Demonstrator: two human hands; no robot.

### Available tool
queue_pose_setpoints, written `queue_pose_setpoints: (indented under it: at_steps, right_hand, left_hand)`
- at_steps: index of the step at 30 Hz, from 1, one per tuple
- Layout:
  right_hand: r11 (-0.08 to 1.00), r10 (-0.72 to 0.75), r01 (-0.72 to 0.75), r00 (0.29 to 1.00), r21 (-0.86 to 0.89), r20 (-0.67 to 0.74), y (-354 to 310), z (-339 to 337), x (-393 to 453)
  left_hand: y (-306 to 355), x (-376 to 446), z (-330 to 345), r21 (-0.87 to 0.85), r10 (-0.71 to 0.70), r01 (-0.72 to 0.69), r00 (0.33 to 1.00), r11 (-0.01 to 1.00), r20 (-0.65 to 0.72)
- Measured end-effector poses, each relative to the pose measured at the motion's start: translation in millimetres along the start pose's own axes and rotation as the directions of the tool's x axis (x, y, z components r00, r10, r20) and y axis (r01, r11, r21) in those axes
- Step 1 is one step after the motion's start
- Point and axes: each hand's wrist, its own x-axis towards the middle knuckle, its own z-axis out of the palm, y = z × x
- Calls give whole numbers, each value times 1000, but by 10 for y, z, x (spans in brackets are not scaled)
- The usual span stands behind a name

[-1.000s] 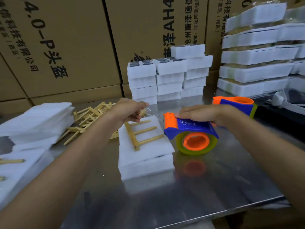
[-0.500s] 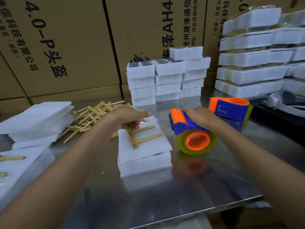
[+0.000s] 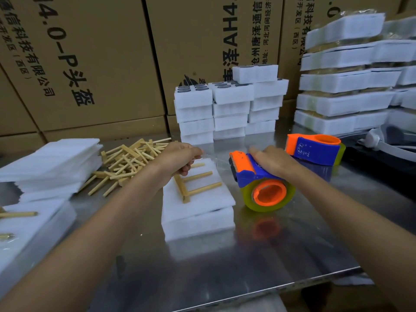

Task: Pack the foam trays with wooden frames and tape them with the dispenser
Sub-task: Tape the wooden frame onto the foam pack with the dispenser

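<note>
left hand (image 3: 182, 157): I read it pinching the tape end, probably; film barely visible
right hand (image 3: 273, 162): gripping dispenser (image 3: 262, 185), centre-right, keeping tape taut
foam tray (image 3: 197, 206): frame centre, wooden frame (image 3: 193, 184) on top, awaiting taping

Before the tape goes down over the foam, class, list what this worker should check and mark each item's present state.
1. Wooden frame lies flat on the foam stack: ok.
2. Right hand grips the tape dispenser: ok.
3. Left hand pinches the tape end: ok.
4. Tape free of twists: cannot tell.
5. Foam layers squared up: not ok, the top sheet sits askew.
</note>
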Motion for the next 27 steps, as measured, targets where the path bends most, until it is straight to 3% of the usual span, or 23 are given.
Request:
queue_pose_setpoints:
  at_steps: [4, 11, 16, 27]
  right_hand:
    - [1000, 2, -2, 1000, 1, 1, 8, 2, -6]
    - [1000, -23, 23, 1000, 6, 11, -4, -10, -16]
    - [998, -42, 41, 999, 48, 31, 38, -62, -39]
    - [990, -139, 139, 987, 10, 79, 199, -166, -77]
  left_hand:
    - [-19, 5, 24, 19, 13, -14, 999, 1000, 48]
    - [-83, -25, 93, 113, 143, -141, 990, 984, -13]
    - [-89, -105, 157, 135, 281, -275, 960, 952, -22]
    - [87, -158, 143, 195, 434, -415, 899, 889, -67]
